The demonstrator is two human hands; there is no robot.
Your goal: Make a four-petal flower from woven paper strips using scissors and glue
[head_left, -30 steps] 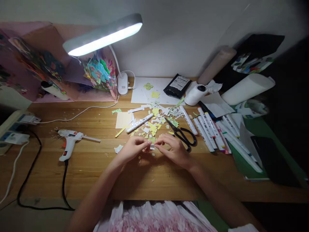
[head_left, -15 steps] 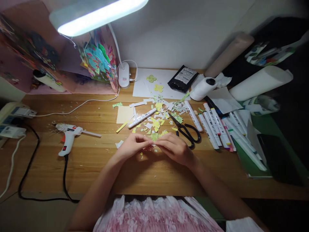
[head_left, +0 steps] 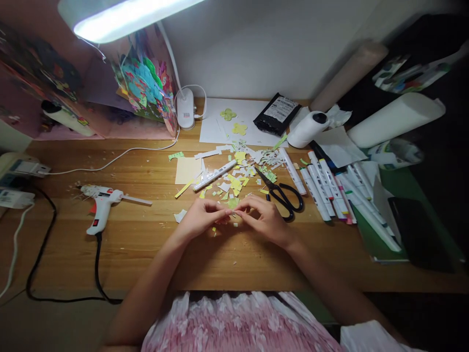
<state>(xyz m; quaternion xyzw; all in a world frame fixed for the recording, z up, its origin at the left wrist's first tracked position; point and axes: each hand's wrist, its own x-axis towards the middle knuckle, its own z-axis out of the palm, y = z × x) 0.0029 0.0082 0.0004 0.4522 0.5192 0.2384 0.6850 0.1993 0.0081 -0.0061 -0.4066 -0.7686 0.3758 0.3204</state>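
My left hand (head_left: 205,217) and my right hand (head_left: 262,220) meet fingertip to fingertip over the front of the wooden desk. Both are closed in a pinch, and whatever sits between them is too small to make out. Just beyond the fingers lie yellow, green and white paper scraps (head_left: 238,183). A pair of black-handled scissors (head_left: 280,195) rests beside my right hand, blades pointing away. Behind my left hand is a white marker (head_left: 215,176), near a cream paper square (head_left: 186,171).
A white glue gun (head_left: 104,205) lies at left, its black cord running off the front edge. Two yellow-green paper flowers (head_left: 240,128) rest on a white sheet (head_left: 212,134) near a black packet (head_left: 277,114). Several markers (head_left: 326,188) are grouped at right. A lamp (head_left: 135,19) hangs overhead.
My right hand's fingers have bent and lifted a little, leaving a wider gap beneath them. My left hand keeps its pinch. The whole view has shifted slightly.
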